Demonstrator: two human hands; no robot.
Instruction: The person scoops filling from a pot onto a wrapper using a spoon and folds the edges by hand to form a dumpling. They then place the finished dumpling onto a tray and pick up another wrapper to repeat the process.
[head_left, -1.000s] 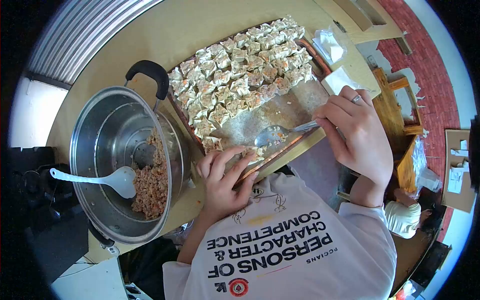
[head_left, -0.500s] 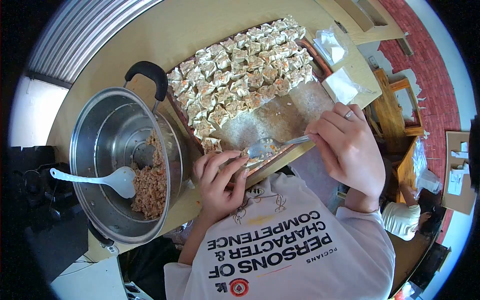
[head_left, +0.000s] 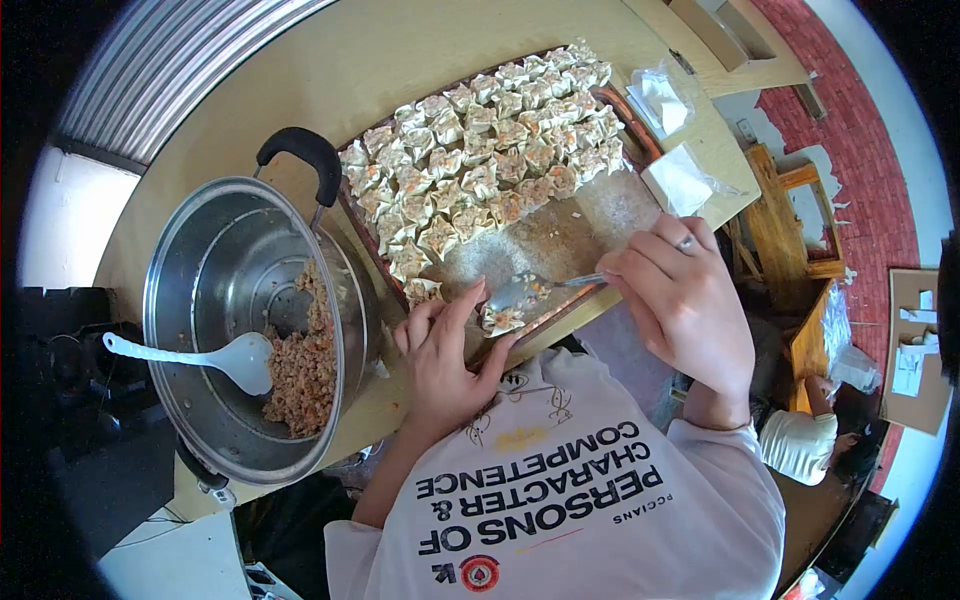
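Pinched in my right hand (head_left: 680, 305) is the handle of a metal spoon (head_left: 522, 291), whose bowl carries bits of filling. Just below the spoon bowl, a single dumpling (head_left: 502, 320) lies near the front edge of the tray (head_left: 590, 235). My left hand (head_left: 447, 360) is beside that dumpling with thumb and fingers apart; its fingertips are close to the wrapper, and nothing shows gripped. Rows of filled open-topped dumplings (head_left: 480, 145) cover the back and left of the tray.
A large metal pot (head_left: 215, 235) at the left holds ground filling (head_left: 303, 375) and a white ladle (head_left: 240, 362). Stacked wrappers (head_left: 680, 180) and a plastic packet (head_left: 660, 98) lie right of the tray. Another person (head_left: 800, 445) is at the far right.
My left hand has opened, its fingers spreading away from the dumpling, which now shows on the tray. The spoon and my right hand have shifted slightly left.
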